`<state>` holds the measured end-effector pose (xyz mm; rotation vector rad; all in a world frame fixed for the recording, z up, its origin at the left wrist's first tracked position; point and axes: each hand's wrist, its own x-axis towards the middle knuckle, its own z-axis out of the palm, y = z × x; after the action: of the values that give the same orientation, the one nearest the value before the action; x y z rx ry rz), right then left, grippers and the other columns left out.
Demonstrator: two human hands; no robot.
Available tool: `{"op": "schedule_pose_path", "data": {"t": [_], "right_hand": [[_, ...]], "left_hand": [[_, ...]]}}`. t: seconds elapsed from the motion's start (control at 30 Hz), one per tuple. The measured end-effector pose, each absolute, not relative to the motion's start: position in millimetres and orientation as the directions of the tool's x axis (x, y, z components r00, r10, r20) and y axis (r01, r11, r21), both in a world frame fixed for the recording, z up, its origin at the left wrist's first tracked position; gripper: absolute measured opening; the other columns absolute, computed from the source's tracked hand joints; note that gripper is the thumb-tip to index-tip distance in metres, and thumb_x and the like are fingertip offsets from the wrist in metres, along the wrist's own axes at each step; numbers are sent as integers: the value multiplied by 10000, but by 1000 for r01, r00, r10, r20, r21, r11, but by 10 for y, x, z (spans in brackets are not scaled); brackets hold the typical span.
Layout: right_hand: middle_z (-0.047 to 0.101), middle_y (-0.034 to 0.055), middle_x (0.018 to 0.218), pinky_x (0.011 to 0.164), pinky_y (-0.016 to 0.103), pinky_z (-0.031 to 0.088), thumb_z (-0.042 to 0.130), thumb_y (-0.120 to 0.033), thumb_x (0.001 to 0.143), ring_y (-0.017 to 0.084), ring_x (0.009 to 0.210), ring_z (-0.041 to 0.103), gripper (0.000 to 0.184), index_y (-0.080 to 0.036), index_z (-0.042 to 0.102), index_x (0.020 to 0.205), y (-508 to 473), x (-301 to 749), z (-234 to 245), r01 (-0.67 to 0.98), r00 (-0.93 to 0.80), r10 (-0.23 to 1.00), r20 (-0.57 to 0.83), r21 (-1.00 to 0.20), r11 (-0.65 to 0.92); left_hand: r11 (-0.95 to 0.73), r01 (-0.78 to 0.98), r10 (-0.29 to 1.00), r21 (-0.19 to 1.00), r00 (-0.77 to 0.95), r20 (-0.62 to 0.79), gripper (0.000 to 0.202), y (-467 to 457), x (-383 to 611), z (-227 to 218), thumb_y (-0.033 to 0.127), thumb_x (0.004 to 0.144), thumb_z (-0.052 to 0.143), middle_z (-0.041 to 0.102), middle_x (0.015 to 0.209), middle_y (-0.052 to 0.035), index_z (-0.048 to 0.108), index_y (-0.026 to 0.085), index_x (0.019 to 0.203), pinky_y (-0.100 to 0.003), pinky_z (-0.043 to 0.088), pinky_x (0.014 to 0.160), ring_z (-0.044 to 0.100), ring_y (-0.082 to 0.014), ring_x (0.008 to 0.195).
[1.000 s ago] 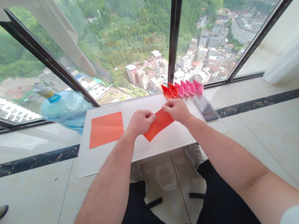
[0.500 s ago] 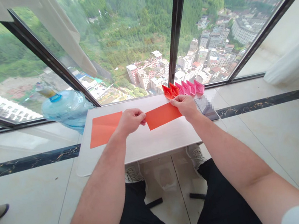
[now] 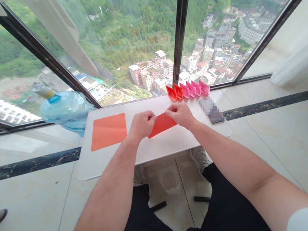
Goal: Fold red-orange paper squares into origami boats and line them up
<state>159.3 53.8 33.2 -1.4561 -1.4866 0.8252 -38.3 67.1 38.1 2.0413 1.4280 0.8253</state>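
An orange-red sheet of paper, folded or cut to a long rectangle, is held over the white table between my two hands. My left hand pinches its upper left part, with the fingers closed. My right hand pinches the paper near its upper right edge, also closed. A lighter orange sheet lies flat on the table to the left of my left hand. Beyond my right hand, along the far table edge, stands a row of folded paper boats, some orange-red and several pink.
The small white table stands against tall windows. A phone lies at its right side. Behind its left end is a large blue water bottle. My shoes are at the near table edge, over a tiled floor.
My hands have come closer together along the paper: the left moved right, the right moved left. Less of the sheet shows between them, and it sits slightly lower.
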Motion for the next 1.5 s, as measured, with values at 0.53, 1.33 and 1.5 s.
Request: {"op": "schedule_pose_path", "data": {"t": [0.53, 1.33, 1.5], "right_hand": [[677, -8, 646, 630, 243, 407, 632, -244, 780, 137, 662, 585, 159, -179, 753, 701, 535, 1670, 410, 609, -155, 980, 122, -770, 192], [715, 12, 809, 641, 258, 405, 649, -283, 769, 158, 726, 599, 87, -219, 702, 796, 617, 1693, 24, 811, -23, 999, -37, -585, -4], [700, 16, 837, 697, 279, 405, 627, -273, 815, 171, 765, 583, 68, -223, 673, 819, 569, 1681, -25, 851, -61, 994, 89, -516, 98]], "left_hand": [[-484, 801, 875, 354, 432, 218, 277, 583, -325, 484, 292, 923, 457, 716, 830, -72, 701, 200, 832, -342, 438, 728, 637, -237, 803], [-534, 786, 828, 312, 561, 5, 399, 490, -249, 89, 224, 888, 522, 641, 1114, -82, 685, 232, 1253, -373, 490, 988, 608, -247, 1062], [-555, 784, 820, 277, 572, 22, 393, 483, -245, 59, 263, 915, 504, 600, 1085, -93, 672, 236, 1269, -379, 477, 998, 584, -252, 1066]]}}
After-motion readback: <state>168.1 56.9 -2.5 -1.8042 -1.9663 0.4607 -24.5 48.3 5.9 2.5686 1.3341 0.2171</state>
